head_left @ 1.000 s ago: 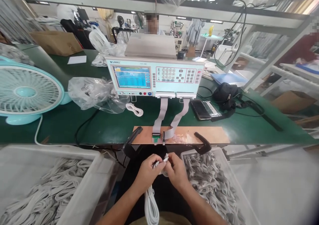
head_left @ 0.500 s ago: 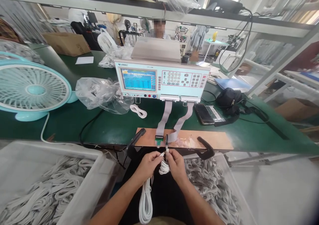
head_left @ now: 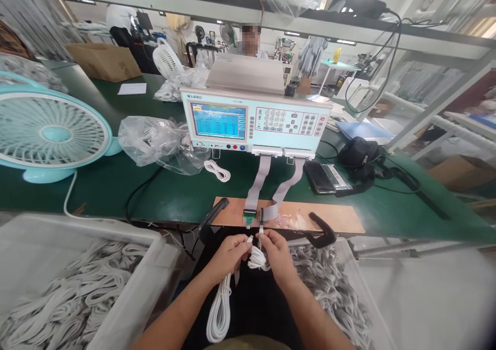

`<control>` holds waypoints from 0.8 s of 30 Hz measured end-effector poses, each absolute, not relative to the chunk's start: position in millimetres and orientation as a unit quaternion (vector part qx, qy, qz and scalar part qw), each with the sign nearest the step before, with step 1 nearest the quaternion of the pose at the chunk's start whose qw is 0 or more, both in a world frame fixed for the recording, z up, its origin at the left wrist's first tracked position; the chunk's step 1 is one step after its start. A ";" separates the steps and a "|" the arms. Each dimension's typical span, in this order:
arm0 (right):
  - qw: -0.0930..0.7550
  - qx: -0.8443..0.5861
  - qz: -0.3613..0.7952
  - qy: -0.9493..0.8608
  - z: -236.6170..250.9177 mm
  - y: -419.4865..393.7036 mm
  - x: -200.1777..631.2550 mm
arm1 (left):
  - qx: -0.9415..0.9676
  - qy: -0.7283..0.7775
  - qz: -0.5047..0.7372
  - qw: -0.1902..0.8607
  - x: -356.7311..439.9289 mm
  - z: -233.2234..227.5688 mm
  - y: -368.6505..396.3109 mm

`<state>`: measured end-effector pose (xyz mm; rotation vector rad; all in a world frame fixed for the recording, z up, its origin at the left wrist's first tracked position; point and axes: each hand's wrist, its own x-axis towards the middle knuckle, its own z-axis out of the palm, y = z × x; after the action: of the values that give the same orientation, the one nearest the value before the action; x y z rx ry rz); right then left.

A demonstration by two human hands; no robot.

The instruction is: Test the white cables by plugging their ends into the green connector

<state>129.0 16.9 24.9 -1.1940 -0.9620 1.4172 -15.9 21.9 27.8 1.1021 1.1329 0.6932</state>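
Observation:
My left hand (head_left: 229, 254) pinches a white cable plug between thumb and fingers, just below the green connector board (head_left: 249, 220). A long coil of white cable (head_left: 219, 311) hangs beneath that same hand. Closed around another white plug, my right hand (head_left: 278, 254) is at the black-ended connector (head_left: 262, 217) of the right ribbon cable. Whether this plug is fully seated cannot be made out. Between both hands dangles a gathered white cable bundle (head_left: 257, 258). Grey ribbon cables (head_left: 257, 184) run up from the connectors to a bench tester (head_left: 290, 118) with a lit blue screen.
Two black clamps (head_left: 212, 218) (head_left: 322, 231) hold a wooden strip (head_left: 337, 217) at the table edge. White bins (head_left: 149, 267) of coiled cables flank my lap. A turquoise fan (head_left: 54, 130), plastic bag (head_left: 151, 138), small cable coil (head_left: 217, 170) and phone (head_left: 320, 178) are on the table.
The hanging cable coil has swung a little to the left. My left hand's plug has drawn slightly away from the right one. The camera view has shifted a little.

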 end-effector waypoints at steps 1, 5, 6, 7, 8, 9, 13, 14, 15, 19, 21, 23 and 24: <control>0.508 -0.495 0.591 -0.385 25.2 16.8 127.7 | 0.468 0.502 0.319 0.653 -14.8 25.3 21.5; 0.525 -0.494 0.595 -0.356 24.5 16.4 123.0 | 0.420 0.512 0.384 0.643 -8.2 15.3 18.8; 0.527 -0.495 0.596 -0.349 24.5 16.7 122.3 | 0.411 0.513 0.398 0.640 -6.7 14.6 18.4; 0.529 -0.497 0.596 -0.343 24.8 17.2 121.8 | 0.402 0.513 0.413 0.636 -5.3 14.8 18.3; 0.530 -0.500 0.596 -0.338 25.4 17.9 121.6 | 0.396 0.510 0.425 0.634 -4.2 15.8 18.3; 0.530 -0.503 0.594 -0.336 26.1 18.6 121.8 | 0.394 0.509 0.432 0.632 -3.3 17.3 18.3; 0.518 -0.506 0.590 -0.357 28.2 21.1 125.5 | 0.402 0.519 0.422 0.626 -1.9 23.7 18.1; 0.511 -0.505 0.592 -0.365 27.9 21.5 126.8 | 0.400 0.521 0.423 0.624 -1.8 24.3 17.9; 0.505 -0.504 0.594 -0.372 27.3 21.8 128.1 | 0.398 0.521 0.429 0.621 -1.6 24.4 17.7; 0.494 -0.500 0.598 -0.384 22.7 22.5 131.5 | 0.395 0.520 0.454 0.606 0.0 21.5 18.0; 0.496 -0.497 0.599 -0.385 20.2 22.6 132.3 | 0.388 0.517 0.463 0.607 1.4 19.6 18.7; 0.497 -0.491 0.605 -0.382 18.4 22.5 132.8 | 0.370 0.514 0.481 0.607 2.8 17.9 19.0; 0.498 -0.488 0.607 -0.380 17.8 22.4 133.0 | 0.361 0.514 0.489 0.606 3.4 17.2 19.0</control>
<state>133.0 22.4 17.8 -1.1816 -0.9204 1.4694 3.4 19.0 17.2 0.8350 1.1882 1.1298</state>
